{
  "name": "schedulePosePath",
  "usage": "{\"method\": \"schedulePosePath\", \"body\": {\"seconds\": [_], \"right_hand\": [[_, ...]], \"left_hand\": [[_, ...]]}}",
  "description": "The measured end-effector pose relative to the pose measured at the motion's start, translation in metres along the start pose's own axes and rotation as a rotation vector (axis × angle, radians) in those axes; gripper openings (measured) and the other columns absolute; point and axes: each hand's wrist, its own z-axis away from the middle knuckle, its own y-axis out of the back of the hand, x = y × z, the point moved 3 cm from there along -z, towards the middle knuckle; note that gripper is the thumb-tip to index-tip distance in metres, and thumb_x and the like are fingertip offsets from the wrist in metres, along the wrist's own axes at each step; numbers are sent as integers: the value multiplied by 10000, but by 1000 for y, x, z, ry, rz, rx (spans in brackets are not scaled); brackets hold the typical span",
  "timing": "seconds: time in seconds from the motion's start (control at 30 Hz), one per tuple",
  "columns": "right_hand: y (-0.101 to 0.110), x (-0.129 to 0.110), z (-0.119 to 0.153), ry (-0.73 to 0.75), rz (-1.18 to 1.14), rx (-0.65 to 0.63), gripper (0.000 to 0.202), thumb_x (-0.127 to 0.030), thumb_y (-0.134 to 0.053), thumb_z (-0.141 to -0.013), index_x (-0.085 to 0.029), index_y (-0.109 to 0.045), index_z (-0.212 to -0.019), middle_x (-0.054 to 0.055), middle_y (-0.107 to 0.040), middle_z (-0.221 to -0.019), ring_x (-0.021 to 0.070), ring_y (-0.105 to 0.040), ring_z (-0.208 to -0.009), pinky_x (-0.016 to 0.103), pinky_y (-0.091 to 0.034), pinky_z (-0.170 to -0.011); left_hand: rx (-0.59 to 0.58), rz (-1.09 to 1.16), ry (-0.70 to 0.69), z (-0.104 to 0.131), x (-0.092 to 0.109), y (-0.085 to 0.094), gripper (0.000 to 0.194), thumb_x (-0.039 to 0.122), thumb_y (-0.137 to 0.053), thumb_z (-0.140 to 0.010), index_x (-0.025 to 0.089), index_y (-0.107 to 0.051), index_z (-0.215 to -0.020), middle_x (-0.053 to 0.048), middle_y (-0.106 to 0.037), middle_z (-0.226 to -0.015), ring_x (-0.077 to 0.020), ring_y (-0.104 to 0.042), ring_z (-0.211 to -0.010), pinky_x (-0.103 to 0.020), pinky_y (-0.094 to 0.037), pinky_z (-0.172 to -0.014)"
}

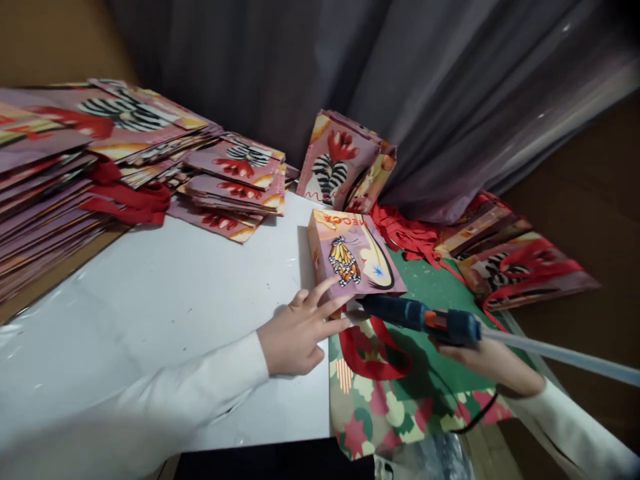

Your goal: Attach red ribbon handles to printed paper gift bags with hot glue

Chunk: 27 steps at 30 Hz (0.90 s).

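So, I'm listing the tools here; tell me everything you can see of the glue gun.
The glue gun has a dark blue, plastic-looking body with an orange part. A translucent stick juts from its rear toward the picture's right edge. The right hand holds it over the green surface; its handle is hidden. The nozzle points left at the near edge of the butterfly box, close to the fingers of the left hand. Whether its tip touches anything is unclear.

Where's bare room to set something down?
Widest: white tabletop, between large left stack, smaller rear stack and left sleeve. Narrower: green surface between red ribbon pile and glue gun. Crowded: in front of box, with left hand, red loop and glue gun.
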Motion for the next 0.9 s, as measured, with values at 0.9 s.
{"method": "schedulePosePath", "body": {"seconds": [0.9], "right_hand": [[-13,-41,-33,201,-227,-226,195,-137,-648,-682,-194,-661,-868,17,-690,-806,168,-621,-699,247,-446,-658]], "left_hand": [[-51,-217,-64,3,-1,3,648,126,-437,-760,325,-520,-1371,-94,-339,-1506,-446,-101,-1445,-418,-370,-780]]}}
